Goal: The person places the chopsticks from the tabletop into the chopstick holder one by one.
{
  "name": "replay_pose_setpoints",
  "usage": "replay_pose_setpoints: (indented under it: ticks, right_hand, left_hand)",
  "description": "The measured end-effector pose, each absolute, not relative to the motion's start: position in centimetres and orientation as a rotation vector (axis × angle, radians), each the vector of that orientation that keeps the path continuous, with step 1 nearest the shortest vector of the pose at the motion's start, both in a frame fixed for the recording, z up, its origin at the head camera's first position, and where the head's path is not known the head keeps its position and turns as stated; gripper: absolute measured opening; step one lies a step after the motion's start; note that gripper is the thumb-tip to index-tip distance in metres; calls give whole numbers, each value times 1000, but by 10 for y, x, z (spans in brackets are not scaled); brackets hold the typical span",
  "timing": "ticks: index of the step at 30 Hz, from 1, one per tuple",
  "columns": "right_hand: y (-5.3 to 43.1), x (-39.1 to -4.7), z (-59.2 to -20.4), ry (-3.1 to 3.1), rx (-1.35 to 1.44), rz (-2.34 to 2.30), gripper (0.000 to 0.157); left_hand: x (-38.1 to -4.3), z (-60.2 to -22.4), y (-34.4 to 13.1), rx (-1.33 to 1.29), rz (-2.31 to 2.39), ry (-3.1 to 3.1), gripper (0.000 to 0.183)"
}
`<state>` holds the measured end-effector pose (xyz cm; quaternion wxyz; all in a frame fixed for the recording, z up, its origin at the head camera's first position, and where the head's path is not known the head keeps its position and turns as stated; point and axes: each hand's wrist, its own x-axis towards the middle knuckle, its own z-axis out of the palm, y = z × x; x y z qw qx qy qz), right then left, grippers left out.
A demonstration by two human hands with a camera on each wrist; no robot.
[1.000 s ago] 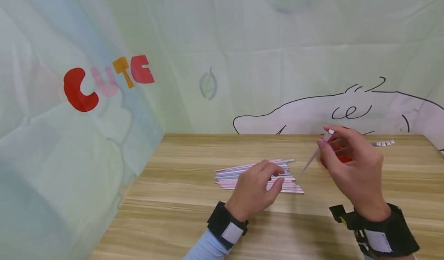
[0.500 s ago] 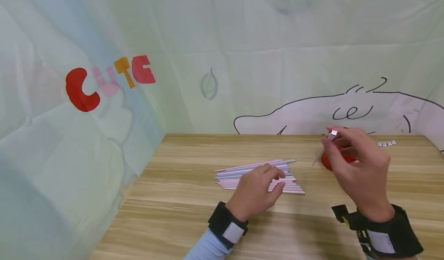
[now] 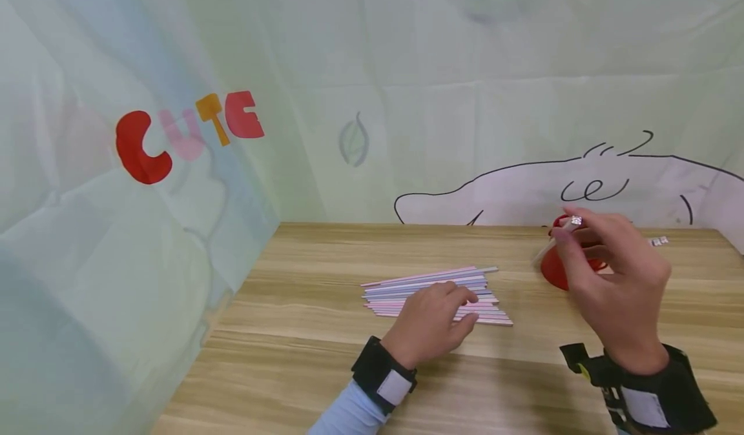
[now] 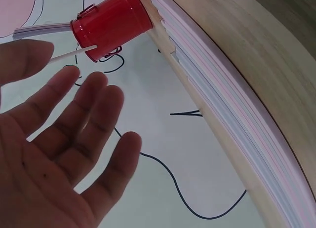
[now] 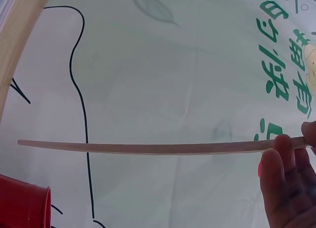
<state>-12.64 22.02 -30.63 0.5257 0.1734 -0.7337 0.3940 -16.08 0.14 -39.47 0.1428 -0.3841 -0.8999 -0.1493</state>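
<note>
My right hand [image 3: 622,280] pinches a pale, tapered chopstick [image 5: 173,148] near its thick, sparkling end. The thin end points down and to the left, beside a small red bucket [image 4: 113,25] with side handles. More chopsticks [image 4: 42,29] stick out of that bucket; my right hand partly hides it in the head view. Loosely bent and holding nothing, my left hand [image 3: 430,322] hovers over the near side of a pile of pink, blue and white chopsticks [image 3: 401,293] lying side by side on the table.
The wood-grain table [image 3: 279,351] ends at the back against a printed cloth [image 3: 430,131] with a line-drawn animal. Another cloth side [image 3: 104,261] closes off the left. Shiny chopstick ends [image 3: 659,241] show to the right behind my right hand.
My right hand has moved right with the chopstick, whose thin end has gone from near the pile to beside the red bucket. The left hand has stayed almost still.
</note>
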Motion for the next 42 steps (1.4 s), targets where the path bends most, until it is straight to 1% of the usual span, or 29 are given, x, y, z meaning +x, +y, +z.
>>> replay_pose_setpoints:
  ticks: [7, 19, 27, 42]
  right_hand:
    - [220, -124, -304, -1685, 390, 976, 32]
    - [220, -120, -297, -1617, 333, 957, 27]
    - [225, -121, -297, -1623, 263, 910, 25]
    - [241, -127, -306, -1715, 157, 817, 27]
  left_hand:
    - [-162, -402, 0, -1131, -242, -2649, 31]
    - [-159, -405, -2, -1060, -157, -2872, 42]
    - [-158, -407, -3, -1023, -142, -2938, 44]
    - [-159, -414, -3, -1013, -110, -2979, 46]
